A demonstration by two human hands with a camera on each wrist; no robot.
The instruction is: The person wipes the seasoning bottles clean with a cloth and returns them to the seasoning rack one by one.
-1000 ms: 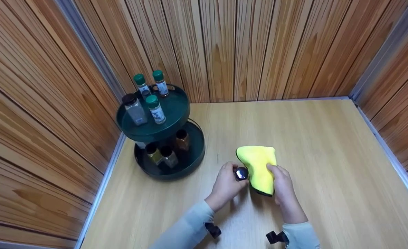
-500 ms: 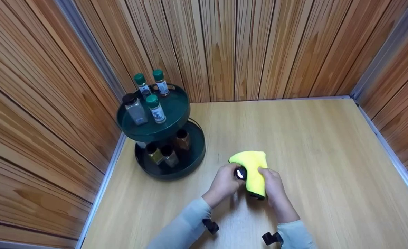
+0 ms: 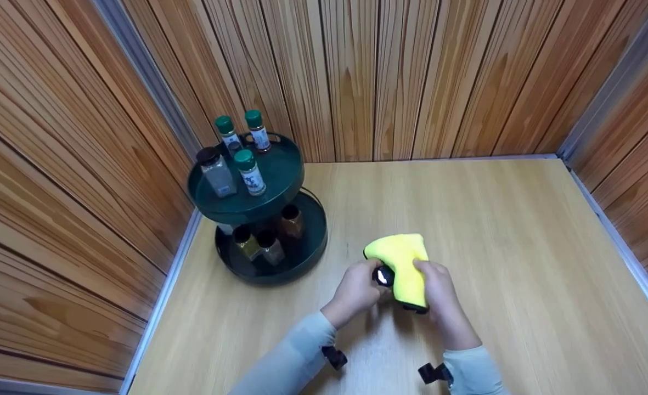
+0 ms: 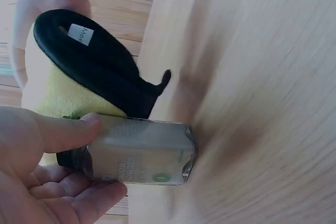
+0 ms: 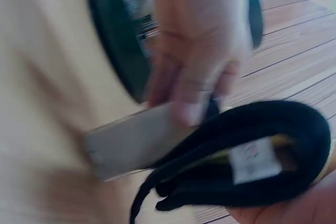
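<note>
In the head view my left hand grips a clear spice jar with a shiny black cap. The left wrist view shows the jar sideways in that frame, with pale powder inside and a label partly reading onion powder; thumb and fingers hold it near the cap. My right hand pinches a folded yellow cloth with black edging, thumb on top. The cloth lies against the jar's side, its black edge and white tag showing in the right wrist view. The fingers under the cloth are hidden.
A dark green two-tier round rack stands at the left. Its upper tier holds green-capped jars and a dark-capped jar; several dark-capped jars stand below. Wooden panels enclose the table.
The right hand has brought the cloth leftward against the jar, then shifted it slightly up and right. The left hand keeps its hold on the jar, nearly in place.
</note>
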